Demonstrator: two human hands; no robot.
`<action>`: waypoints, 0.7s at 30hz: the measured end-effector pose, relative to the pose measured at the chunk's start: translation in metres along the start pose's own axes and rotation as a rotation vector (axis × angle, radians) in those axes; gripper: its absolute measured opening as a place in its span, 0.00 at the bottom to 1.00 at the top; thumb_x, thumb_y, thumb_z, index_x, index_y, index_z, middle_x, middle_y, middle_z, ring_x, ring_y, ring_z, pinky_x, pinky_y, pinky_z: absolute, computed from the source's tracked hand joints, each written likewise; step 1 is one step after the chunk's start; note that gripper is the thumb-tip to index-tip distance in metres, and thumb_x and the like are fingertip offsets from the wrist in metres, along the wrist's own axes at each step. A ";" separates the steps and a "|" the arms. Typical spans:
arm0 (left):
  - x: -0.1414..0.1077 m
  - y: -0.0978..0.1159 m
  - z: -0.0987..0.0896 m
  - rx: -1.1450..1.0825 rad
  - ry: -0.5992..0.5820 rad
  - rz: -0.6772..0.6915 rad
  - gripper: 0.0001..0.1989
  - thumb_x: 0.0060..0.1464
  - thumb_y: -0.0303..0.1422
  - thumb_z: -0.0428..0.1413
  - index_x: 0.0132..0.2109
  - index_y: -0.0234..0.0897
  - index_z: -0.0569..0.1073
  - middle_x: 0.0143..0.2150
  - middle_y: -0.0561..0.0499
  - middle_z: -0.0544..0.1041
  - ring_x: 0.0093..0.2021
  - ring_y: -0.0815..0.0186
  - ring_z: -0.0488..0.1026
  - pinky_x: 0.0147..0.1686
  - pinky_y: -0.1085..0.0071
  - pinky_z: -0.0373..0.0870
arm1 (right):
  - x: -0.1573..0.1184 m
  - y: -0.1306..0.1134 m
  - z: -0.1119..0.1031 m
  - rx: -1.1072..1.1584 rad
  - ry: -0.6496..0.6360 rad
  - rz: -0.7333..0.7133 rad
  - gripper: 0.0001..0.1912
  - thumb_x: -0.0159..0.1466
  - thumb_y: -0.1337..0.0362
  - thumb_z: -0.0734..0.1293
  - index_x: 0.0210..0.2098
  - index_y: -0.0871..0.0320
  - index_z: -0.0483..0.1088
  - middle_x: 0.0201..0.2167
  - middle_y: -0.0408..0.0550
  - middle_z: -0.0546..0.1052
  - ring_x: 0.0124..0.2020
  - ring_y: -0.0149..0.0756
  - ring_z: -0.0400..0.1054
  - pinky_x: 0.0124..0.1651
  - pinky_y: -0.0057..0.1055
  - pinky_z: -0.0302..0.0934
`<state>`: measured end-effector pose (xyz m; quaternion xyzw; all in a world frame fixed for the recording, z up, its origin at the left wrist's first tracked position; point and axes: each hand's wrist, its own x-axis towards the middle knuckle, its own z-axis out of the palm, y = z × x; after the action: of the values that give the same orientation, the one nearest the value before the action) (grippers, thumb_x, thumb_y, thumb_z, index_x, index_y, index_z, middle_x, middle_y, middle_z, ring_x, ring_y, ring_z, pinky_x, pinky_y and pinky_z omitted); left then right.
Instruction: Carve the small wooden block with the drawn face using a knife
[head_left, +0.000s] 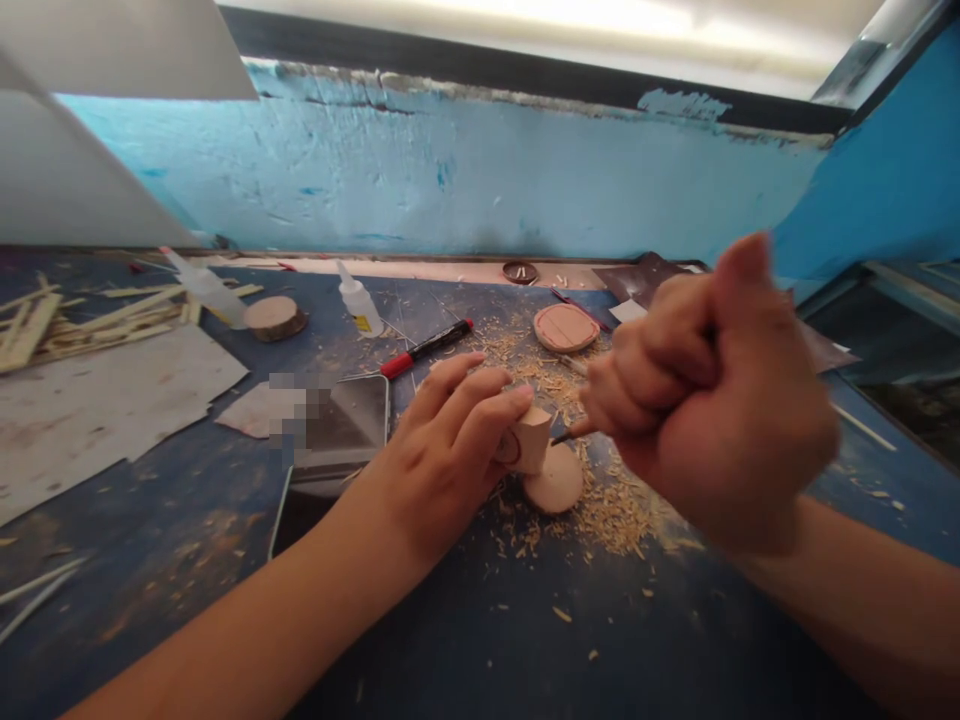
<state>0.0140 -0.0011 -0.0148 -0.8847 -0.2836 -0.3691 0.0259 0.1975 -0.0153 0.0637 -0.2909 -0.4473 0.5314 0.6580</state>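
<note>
Right hand [720, 400], nearest the lens: curled into a tight fist, fingers closed round a slim tool [562, 436] of which only a dark tip shows, pointing left. Tip lies just beside a small pale wooden block [531, 442]; contact cannot be told from this view. Left hand [442, 450] grips that block with curved fingers [487, 400], narrow hold, and a red circle is marked on the block's side. Block sits over a round wooden disc [553, 480], close against it, above the middle of the blue painted counter [187, 620].

Wood shavings [615, 510] are scattered thickly round the disc. Beyond them lies a second wooden disc [566, 328] with reddish lines drawn across it. Further items on the counter, left of the hands: a red-and-black marker [426, 348], two plastic glue bottles [358, 305] [202, 290], a bark-edged wood slice [275, 317], a pile of thin wooden sticks [75, 325] and a scuffed sheet of card [97, 420]. Dark glossy panel [337, 425] just left of the left hand — part of it pixelated, detail unreadable. Behind everything, a chipped blue wall [420, 170].
</note>
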 end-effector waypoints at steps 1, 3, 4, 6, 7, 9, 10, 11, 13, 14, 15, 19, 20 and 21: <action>0.000 0.000 0.000 0.001 0.002 0.001 0.26 0.59 0.24 0.64 0.62 0.31 0.65 0.59 0.37 0.74 0.68 0.45 0.64 0.69 0.45 0.65 | 0.000 -0.001 0.001 0.003 0.019 -0.013 0.33 0.76 0.51 0.60 0.17 0.55 0.51 0.15 0.35 0.46 0.14 0.25 0.42 0.17 0.29 0.41; 0.000 0.000 0.000 0.003 0.000 0.000 0.26 0.59 0.24 0.64 0.61 0.31 0.65 0.59 0.37 0.74 0.68 0.45 0.64 0.68 0.44 0.66 | 0.000 -0.001 0.001 0.007 -0.012 0.041 0.32 0.75 0.49 0.61 0.18 0.55 0.52 0.16 0.35 0.47 0.14 0.25 0.41 0.17 0.29 0.39; 0.000 0.000 0.000 0.002 -0.001 0.001 0.26 0.60 0.24 0.64 0.62 0.31 0.65 0.59 0.37 0.74 0.67 0.44 0.64 0.68 0.44 0.66 | -0.001 0.000 0.001 0.007 -0.026 0.060 0.32 0.75 0.48 0.61 0.18 0.55 0.52 0.16 0.35 0.47 0.14 0.25 0.41 0.17 0.29 0.39; 0.001 0.000 0.000 0.001 0.002 0.004 0.26 0.60 0.24 0.64 0.62 0.31 0.65 0.59 0.37 0.74 0.67 0.45 0.65 0.68 0.44 0.67 | -0.001 0.002 -0.001 -0.002 -0.027 0.038 0.33 0.75 0.47 0.61 0.18 0.55 0.51 0.16 0.35 0.46 0.14 0.25 0.41 0.17 0.29 0.40; 0.001 0.000 0.000 0.000 0.004 0.008 0.26 0.60 0.25 0.64 0.62 0.31 0.65 0.59 0.37 0.74 0.67 0.45 0.65 0.68 0.44 0.67 | -0.001 0.003 -0.001 -0.007 -0.020 0.014 0.33 0.75 0.47 0.61 0.18 0.55 0.51 0.15 0.35 0.46 0.14 0.25 0.41 0.17 0.29 0.41; 0.001 -0.001 0.001 0.000 0.011 0.015 0.25 0.60 0.25 0.64 0.61 0.31 0.66 0.59 0.37 0.74 0.67 0.45 0.65 0.68 0.45 0.66 | -0.001 0.005 -0.002 -0.018 -0.028 0.004 0.33 0.74 0.46 0.62 0.18 0.55 0.51 0.16 0.35 0.46 0.14 0.25 0.42 0.17 0.28 0.42; 0.001 -0.001 0.001 0.000 0.013 0.015 0.25 0.60 0.25 0.64 0.61 0.31 0.66 0.59 0.37 0.74 0.67 0.45 0.65 0.69 0.45 0.66 | -0.001 0.005 -0.002 -0.022 -0.041 0.020 0.32 0.74 0.46 0.62 0.19 0.55 0.52 0.16 0.35 0.47 0.14 0.25 0.43 0.17 0.28 0.41; 0.001 -0.001 0.002 0.000 0.017 0.012 0.25 0.60 0.25 0.64 0.61 0.30 0.66 0.59 0.37 0.74 0.67 0.45 0.65 0.69 0.45 0.66 | -0.001 0.005 -0.002 -0.026 -0.054 0.046 0.32 0.73 0.46 0.63 0.19 0.55 0.53 0.16 0.35 0.47 0.15 0.25 0.43 0.17 0.28 0.41; 0.000 -0.001 0.003 -0.001 0.020 0.009 0.25 0.60 0.24 0.64 0.61 0.30 0.66 0.59 0.37 0.74 0.67 0.44 0.65 0.69 0.45 0.66 | -0.001 0.003 0.000 -0.007 -0.025 0.011 0.33 0.74 0.47 0.63 0.18 0.55 0.51 0.15 0.35 0.46 0.14 0.25 0.42 0.16 0.29 0.41; -0.001 -0.001 0.003 -0.003 0.018 0.008 0.25 0.60 0.24 0.64 0.61 0.30 0.66 0.59 0.37 0.74 0.67 0.44 0.65 0.68 0.45 0.66 | -0.001 0.002 0.001 0.003 -0.005 -0.014 0.34 0.75 0.48 0.62 0.17 0.55 0.50 0.15 0.35 0.46 0.14 0.25 0.41 0.16 0.29 0.41; -0.001 -0.001 0.002 -0.005 0.017 0.010 0.25 0.59 0.24 0.64 0.61 0.30 0.66 0.59 0.37 0.74 0.67 0.44 0.65 0.68 0.45 0.66 | -0.001 0.002 0.001 0.009 0.016 -0.031 0.34 0.75 0.48 0.62 0.17 0.55 0.50 0.15 0.35 0.46 0.13 0.25 0.41 0.16 0.29 0.41; 0.000 0.000 0.002 0.001 0.019 0.005 0.25 0.60 0.24 0.63 0.61 0.30 0.66 0.59 0.37 0.74 0.67 0.44 0.65 0.68 0.44 0.66 | -0.003 0.005 0.000 -0.019 -0.043 0.041 0.33 0.74 0.45 0.62 0.19 0.54 0.52 0.16 0.34 0.46 0.14 0.26 0.42 0.16 0.29 0.40; 0.000 0.000 0.001 0.002 0.014 0.000 0.25 0.60 0.24 0.63 0.61 0.31 0.65 0.59 0.37 0.74 0.67 0.44 0.65 0.68 0.44 0.66 | -0.003 0.006 -0.001 -0.028 -0.039 0.033 0.33 0.74 0.45 0.62 0.18 0.54 0.51 0.16 0.35 0.46 0.15 0.26 0.42 0.17 0.29 0.41; 0.000 0.000 0.001 0.001 0.007 -0.006 0.25 0.60 0.25 0.63 0.62 0.32 0.65 0.59 0.37 0.74 0.67 0.44 0.65 0.68 0.44 0.66 | -0.004 0.008 -0.002 -0.038 -0.034 0.015 0.34 0.74 0.44 0.62 0.18 0.55 0.50 0.16 0.35 0.46 0.14 0.26 0.42 0.17 0.29 0.41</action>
<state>0.0153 -0.0008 -0.0154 -0.8825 -0.2861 -0.3722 0.0263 0.1960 -0.0166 0.0552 -0.2976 -0.4661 0.5325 0.6408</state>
